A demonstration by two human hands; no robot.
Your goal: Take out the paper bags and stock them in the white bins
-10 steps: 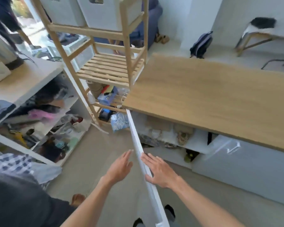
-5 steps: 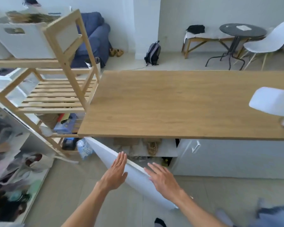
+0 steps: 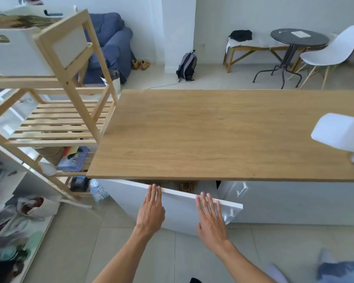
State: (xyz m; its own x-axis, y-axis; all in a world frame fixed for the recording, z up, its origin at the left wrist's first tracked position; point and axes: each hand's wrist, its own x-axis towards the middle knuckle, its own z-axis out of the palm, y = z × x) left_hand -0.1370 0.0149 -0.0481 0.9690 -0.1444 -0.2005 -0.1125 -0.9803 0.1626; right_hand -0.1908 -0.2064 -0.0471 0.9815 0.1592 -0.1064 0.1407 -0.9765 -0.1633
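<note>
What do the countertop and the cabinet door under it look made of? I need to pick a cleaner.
Countertop: looks like oak-toned wood or wood-look laminate, matte, with fine straight grain; which one I cannot tell.
Cabinet door: smooth white panel, probably painted or laminated board, with a flat square edge and a slight sheen. Both hands rest flat on it.

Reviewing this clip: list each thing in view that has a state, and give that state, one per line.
Cabinet door: partly open, angled out under the wooden counter.
Left hand: flat, fingers extended, on the door.
Right hand: flat, fingers extended, on the door's top edge.
Neighbouring cabinet door: shut.
White bin: on the rack's top shelf, holding brown material.
Middle slatted shelf: bare.
Backpack: upright on the floor.
</note>
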